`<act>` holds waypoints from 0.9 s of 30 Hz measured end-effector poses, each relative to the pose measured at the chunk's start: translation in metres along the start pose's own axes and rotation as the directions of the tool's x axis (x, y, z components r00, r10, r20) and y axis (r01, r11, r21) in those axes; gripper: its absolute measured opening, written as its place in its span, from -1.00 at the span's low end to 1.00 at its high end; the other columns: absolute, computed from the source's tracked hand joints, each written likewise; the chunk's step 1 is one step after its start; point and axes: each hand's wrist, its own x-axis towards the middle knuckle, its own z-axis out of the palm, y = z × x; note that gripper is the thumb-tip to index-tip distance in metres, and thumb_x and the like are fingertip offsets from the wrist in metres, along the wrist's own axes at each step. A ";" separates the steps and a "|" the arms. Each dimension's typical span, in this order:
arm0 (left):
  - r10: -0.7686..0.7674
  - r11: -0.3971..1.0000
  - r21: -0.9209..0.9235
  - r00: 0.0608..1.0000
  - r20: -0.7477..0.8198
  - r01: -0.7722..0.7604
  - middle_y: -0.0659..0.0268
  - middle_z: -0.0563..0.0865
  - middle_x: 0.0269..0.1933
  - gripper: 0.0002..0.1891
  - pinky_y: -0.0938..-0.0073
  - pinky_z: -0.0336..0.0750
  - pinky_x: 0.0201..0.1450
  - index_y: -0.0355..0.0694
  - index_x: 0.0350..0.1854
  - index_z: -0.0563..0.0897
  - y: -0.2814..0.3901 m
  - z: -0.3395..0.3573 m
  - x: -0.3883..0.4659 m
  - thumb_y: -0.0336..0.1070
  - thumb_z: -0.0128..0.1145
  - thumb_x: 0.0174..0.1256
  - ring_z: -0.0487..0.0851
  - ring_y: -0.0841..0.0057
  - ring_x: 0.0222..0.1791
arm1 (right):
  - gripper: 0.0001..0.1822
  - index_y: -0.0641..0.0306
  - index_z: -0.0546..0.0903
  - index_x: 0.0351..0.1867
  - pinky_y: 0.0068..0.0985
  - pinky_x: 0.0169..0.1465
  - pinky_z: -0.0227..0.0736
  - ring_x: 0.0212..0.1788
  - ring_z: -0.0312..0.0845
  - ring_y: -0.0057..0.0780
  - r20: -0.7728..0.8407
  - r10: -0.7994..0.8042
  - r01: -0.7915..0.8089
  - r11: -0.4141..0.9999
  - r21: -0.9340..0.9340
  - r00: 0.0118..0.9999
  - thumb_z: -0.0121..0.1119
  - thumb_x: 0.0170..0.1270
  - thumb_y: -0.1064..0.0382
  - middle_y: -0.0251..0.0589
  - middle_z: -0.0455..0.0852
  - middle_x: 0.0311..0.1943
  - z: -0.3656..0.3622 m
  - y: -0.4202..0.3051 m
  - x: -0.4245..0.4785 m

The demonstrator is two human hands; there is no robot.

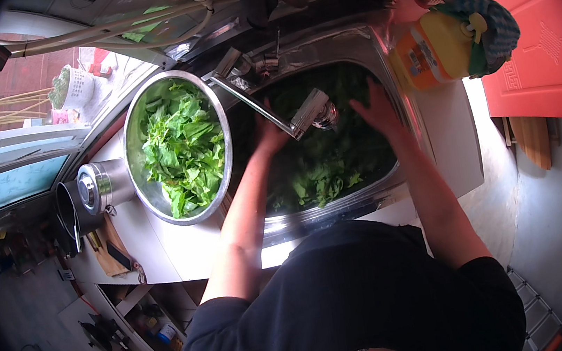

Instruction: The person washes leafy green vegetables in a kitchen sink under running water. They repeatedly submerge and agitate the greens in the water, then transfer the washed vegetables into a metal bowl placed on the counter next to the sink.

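Both my hands reach into a stainless steel sink [338,214] that holds leafy greens [324,181]; much of its inside is dark. My left hand [271,130] is at the sink's left side, partly hidden by the faucet [259,107], whose spout hangs over the middle. At the right side, my right hand [375,110] has its fingers spread over the dark greens. Whether my left hand grips any leaves cannot be made out. Left of the sink stands a large metal bowl [138,193] with cut green leaves [185,145] in it.
A yellow pump bottle [441,48] with a cloth [497,33] behind it stands right of the sink. Left of the bowl are a lidded steel canister [108,181], a dark pot [74,206] and a wooden board [111,246]. Pale hoses [116,35] run above, near the open window.
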 end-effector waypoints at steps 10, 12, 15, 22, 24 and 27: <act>-0.171 0.338 -0.621 0.696 0.698 0.707 0.13 0.54 -0.01 -0.45 0.43 0.51 -0.06 -0.30 0.13 0.36 0.027 0.016 -0.025 -0.38 0.22 0.04 0.56 0.41 -0.07 | -0.18 0.40 0.26 0.19 -0.38 0.11 0.27 0.10 0.34 -0.30 0.602 0.075 -0.551 0.502 0.666 0.795 0.30 -0.07 -0.01 0.03 0.39 0.10 0.083 -0.011 -0.038; -0.206 0.336 -0.605 0.683 0.700 0.722 0.14 0.55 -0.02 -0.48 0.45 0.51 -0.08 -0.32 0.10 0.39 0.028 0.002 -0.025 -0.37 0.22 0.05 0.57 0.42 -0.08 | -0.35 0.36 0.37 0.09 -0.45 0.01 0.34 -0.02 0.42 -0.41 0.636 0.101 -0.595 0.489 0.638 0.765 0.27 -0.04 0.11 -0.10 0.48 -0.01 0.050 -0.040 -0.034; -0.269 0.505 -0.587 0.762 0.589 0.632 0.21 0.59 -0.12 -0.57 0.50 0.47 -0.13 -0.33 -0.01 0.48 0.063 -0.040 -0.008 -0.31 0.23 0.04 0.57 0.47 -0.16 | -0.62 0.27 0.53 -0.07 -0.55 -0.12 0.38 -0.22 0.50 -0.57 0.623 0.159 -0.591 0.558 0.583 0.766 0.20 0.02 0.29 -0.30 0.62 -0.20 -0.007 -0.081 -0.024; -0.120 0.924 -0.323 0.958 0.261 0.204 0.08 0.63 -0.11 -0.63 0.38 0.43 -0.05 -0.30 -0.20 0.61 0.066 -0.069 0.019 -0.10 0.21 0.08 0.58 0.36 -0.11 | -0.64 0.31 0.56 -0.14 -0.54 -0.20 0.38 -0.30 0.51 -0.52 0.508 0.087 -0.340 0.836 0.430 0.857 0.19 0.04 0.17 -0.25 0.63 -0.32 -0.053 -0.086 -0.004; 0.054 0.994 0.086 0.989 0.136 -0.066 0.00 0.43 0.11 -0.54 0.20 0.24 0.14 -0.27 -0.05 0.53 0.043 -0.049 0.012 -0.06 0.19 0.07 0.40 0.22 0.10 | -0.56 0.31 0.53 -0.11 -0.45 -0.13 0.39 -0.19 0.50 -0.39 0.521 0.027 -0.162 0.963 0.215 0.853 0.22 0.00 0.09 -0.14 0.60 -0.24 -0.059 -0.081 -0.002; 0.113 0.965 0.213 0.978 0.178 -0.150 0.03 -0.01 0.37 -0.31 -0.10 -0.20 0.32 -0.07 0.24 0.29 0.020 -0.017 -0.012 0.02 0.16 0.03 -0.01 0.09 0.35 | -0.44 0.25 0.50 -0.06 -0.31 -0.01 0.36 0.00 0.42 -0.18 0.586 -0.029 0.194 0.956 -0.220 0.810 0.26 -0.09 -0.01 0.04 0.50 -0.11 -0.049 -0.068 -0.003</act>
